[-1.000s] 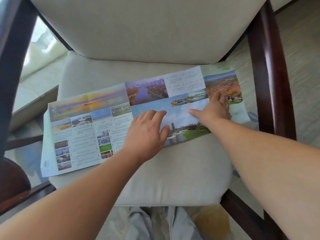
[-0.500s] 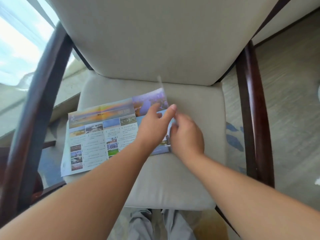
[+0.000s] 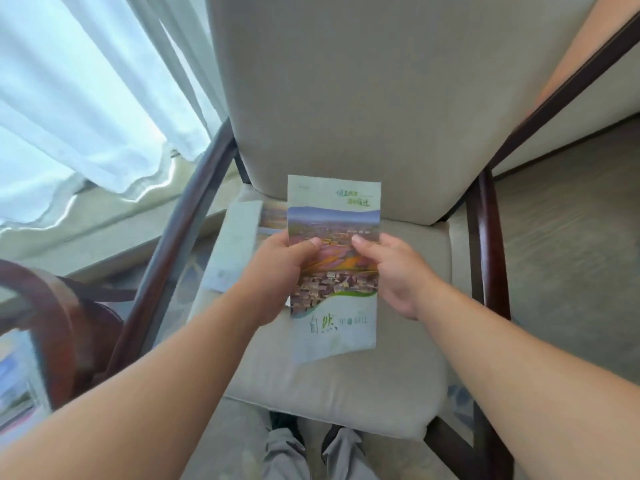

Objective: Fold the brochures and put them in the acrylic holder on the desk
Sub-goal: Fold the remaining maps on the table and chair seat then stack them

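A brochure (image 3: 334, 216), folded to one narrow panel with a landscape photo and green lettering on its cover, is lifted above the chair seat. A further panel of it sticks out to the left behind the cover. My left hand (image 3: 277, 271) pinches its left edge with the thumb on the cover. At the right edge my right hand (image 3: 391, 271) grips it the same way, thumb on the photo. No acrylic holder or desk is in view.
The beige cushioned chair (image 3: 346, 386) with dark wooden arms fills the middle. White curtains (image 3: 86, 98) hang at the left. A second dark wooden chair arm (image 3: 41, 306) curves at the lower left. Grey carpet lies at the right.
The brochure, spread flat on the seat a second ago, has been folded panel over panel and lifted off the cushion. Both hands now hold it upright by its side edges.
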